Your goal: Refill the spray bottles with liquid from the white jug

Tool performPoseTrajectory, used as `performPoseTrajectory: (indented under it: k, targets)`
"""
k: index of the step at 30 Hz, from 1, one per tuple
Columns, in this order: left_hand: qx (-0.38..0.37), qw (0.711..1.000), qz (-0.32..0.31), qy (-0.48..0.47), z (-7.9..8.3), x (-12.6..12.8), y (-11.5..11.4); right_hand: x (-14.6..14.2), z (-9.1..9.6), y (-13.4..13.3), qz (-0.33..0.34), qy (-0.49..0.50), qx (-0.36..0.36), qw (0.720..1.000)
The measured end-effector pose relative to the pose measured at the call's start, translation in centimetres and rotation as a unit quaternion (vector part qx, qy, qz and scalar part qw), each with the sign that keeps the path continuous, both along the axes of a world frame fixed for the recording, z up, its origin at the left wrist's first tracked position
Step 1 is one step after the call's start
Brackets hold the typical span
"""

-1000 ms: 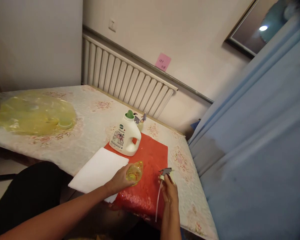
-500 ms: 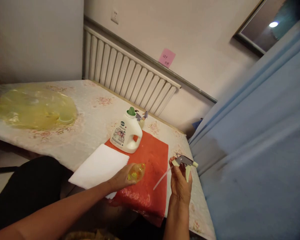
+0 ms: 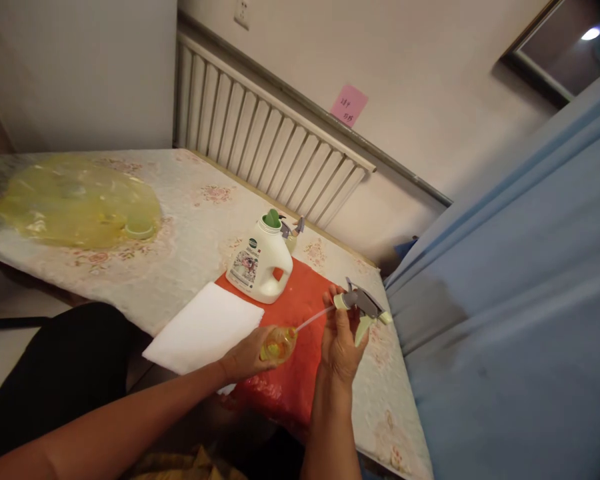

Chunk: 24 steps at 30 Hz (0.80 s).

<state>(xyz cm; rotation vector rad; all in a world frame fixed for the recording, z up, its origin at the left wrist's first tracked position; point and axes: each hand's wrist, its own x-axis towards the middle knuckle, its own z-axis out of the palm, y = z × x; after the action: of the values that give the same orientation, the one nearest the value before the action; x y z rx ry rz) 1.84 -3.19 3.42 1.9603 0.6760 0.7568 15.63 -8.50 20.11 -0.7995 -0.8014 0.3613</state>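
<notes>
My left hand [image 3: 244, 359] is closed round a small clear bottle of yellow liquid [image 3: 279, 344], held tilted over the red mat [image 3: 305, 313]. Above the mat's right edge my right hand [image 3: 341, 337] grips a grey and pale green trigger sprayer head [image 3: 363, 307]. Its thin white dip tube [image 3: 313, 318] slants down and left, and its tip is at the bottle's mouth. A white detergent jug with a green cap [image 3: 261, 262] stands at the mat's far end. Another small spray bottle [image 3: 291, 235] is partly hidden behind the jug.
A folded white cloth [image 3: 204, 329] lies left of the mat on the floral tablecloth [image 3: 190, 240]. A yellow plastic bag [image 3: 75, 210] lies at the far left. A radiator [image 3: 260, 147] runs along the wall behind, and a blue curtain [image 3: 520, 293] hangs at the right.
My right hand has lifted the sprayer head and turned it, bringing the tube's tip from hanging loose to the bottle's mouth. My left hand keeps holding the bottle. The view has shifted slightly.
</notes>
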Motion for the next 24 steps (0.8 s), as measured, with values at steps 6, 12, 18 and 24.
performPoseTrajectory:
  k: [6,12,18,24]
  targets:
    - [-0.001,1.000,0.003,-0.006,0.1,-0.1,0.0,0.0,-3.4,0.3,-0.001,-0.021,-0.079,0.997]
    - [0.007,1.000,0.001,0.009,-0.2,0.0,0.1,0.7,-8.2,-1.4,-0.007,-0.122,-0.255,0.959]
    - [0.008,1.000,0.005,-0.004,-0.2,0.1,0.1,0.8,-11.1,-2.6,-0.020,-0.152,-0.306,0.940]
    - [0.015,1.000,-0.003,-0.012,0.4,0.1,-0.1,0.3,-11.3,-2.9,0.002,-0.187,-0.288,0.939]
